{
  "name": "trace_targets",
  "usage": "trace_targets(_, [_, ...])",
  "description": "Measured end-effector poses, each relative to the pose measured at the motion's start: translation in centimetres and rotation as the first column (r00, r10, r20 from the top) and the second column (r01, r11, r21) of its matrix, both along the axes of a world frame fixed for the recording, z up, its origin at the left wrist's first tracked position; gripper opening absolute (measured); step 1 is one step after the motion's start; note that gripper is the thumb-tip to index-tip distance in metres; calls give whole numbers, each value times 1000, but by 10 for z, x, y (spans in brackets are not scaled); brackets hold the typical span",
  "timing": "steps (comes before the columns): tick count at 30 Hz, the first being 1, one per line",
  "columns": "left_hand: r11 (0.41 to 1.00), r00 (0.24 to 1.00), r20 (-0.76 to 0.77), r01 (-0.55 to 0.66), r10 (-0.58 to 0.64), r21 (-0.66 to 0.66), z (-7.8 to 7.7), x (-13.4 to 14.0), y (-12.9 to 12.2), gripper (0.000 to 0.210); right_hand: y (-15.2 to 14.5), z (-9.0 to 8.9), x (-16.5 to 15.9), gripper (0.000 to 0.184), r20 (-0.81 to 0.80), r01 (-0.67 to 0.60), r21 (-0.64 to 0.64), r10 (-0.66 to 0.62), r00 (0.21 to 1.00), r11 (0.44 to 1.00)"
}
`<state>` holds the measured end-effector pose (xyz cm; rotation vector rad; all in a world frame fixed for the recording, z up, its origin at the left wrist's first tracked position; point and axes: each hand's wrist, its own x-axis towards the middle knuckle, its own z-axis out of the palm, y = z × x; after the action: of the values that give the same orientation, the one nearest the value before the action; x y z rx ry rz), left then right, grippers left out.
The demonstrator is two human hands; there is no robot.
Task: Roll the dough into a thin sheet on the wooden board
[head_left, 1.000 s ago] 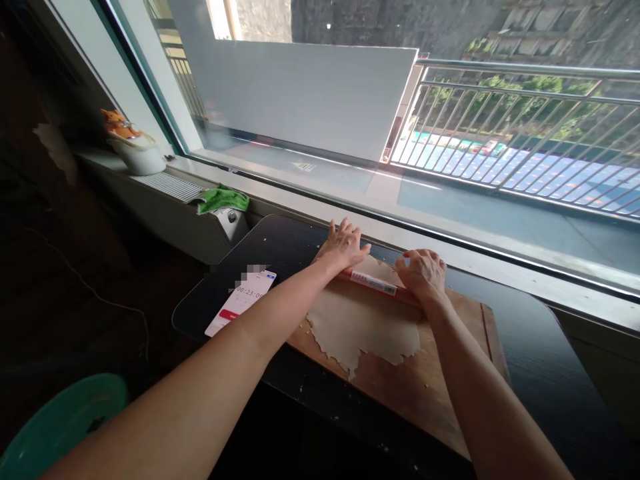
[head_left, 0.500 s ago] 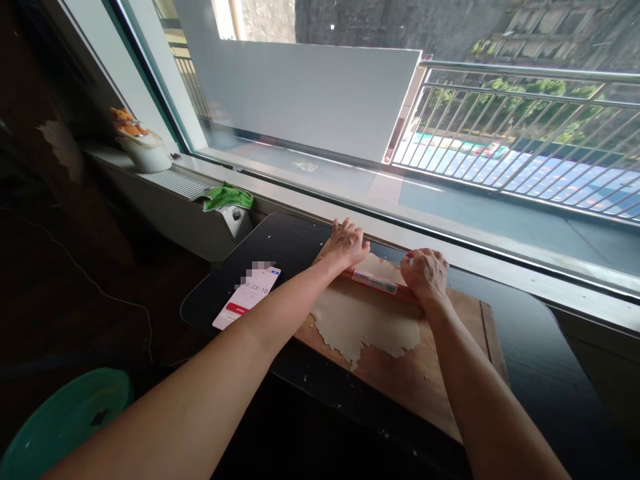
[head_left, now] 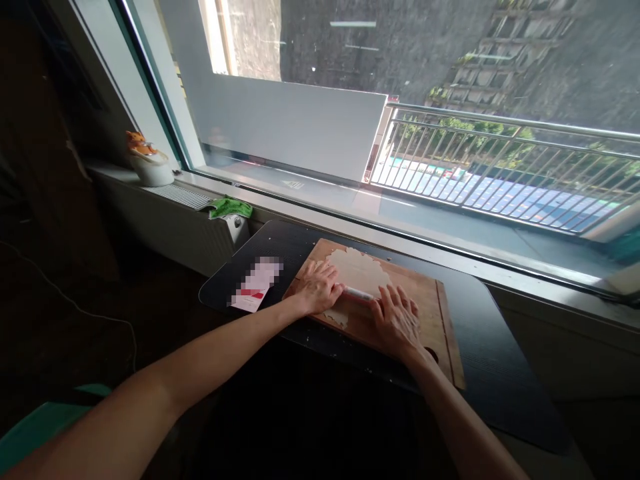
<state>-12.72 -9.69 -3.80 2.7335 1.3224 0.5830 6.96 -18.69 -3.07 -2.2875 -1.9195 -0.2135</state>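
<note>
A red rolling pin [head_left: 359, 293] with a whitish label lies across a thin, ragged sheet of dough [head_left: 357, 267] on a wooden board [head_left: 433, 327]. My left hand [head_left: 319, 288] presses down on the pin's left end, its fingers laid forward over it. On the right end rests my right hand [head_left: 399, 318], fingers stretched forward and slightly apart. Both palms cover the ends of the pin. Most of the sheet shows beyond the pin, and a torn-edged flap hangs nearer me, below my left hand.
The board lies on a black table [head_left: 500, 373] against the window sill. A phone [head_left: 255, 287], partly pixelated, lies left of the board. Further left are a green cloth [head_left: 230, 207] on a radiator, a white pot [head_left: 153, 170], and a green basin [head_left: 45, 427] below.
Both hands have drawn the rolling pin toward me, from the far part of the dough to its near part. My fingers are now laid flatter. The camera view has shifted.
</note>
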Motion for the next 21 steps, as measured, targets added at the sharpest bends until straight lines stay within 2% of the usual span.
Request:
trace_targets(4, [999,998,-45,43,-43,-21,-7,-14,-15,59,-14,-7,-1,58,-1,-38,-31,38,999,999])
trace_targets(7, [999,997,-66,37,-36,12,-4,-5,-3,66,6,-5,1,58,2,1,-22,-1,1000,1000])
trace_targets(10, [999,997,-71,28,-25,38,3,16,29,68,45,-1,8,55,13,21,19,-22,1000,1000])
trace_targets(13, [999,998,-60,-17,20,47,9,38,72,58,88,4,20,54,-11,27,50,-26,1000,998])
trace_targets(17, [997,999,-14,-51,52,54,9,63,127,45,138,10,37,53,-85,69,60,-63,994,996])
trace_targets(21, [992,993,31,-118,116,40,7,82,164,34,173,13,50,51,-122,110,16,-108,987,994])
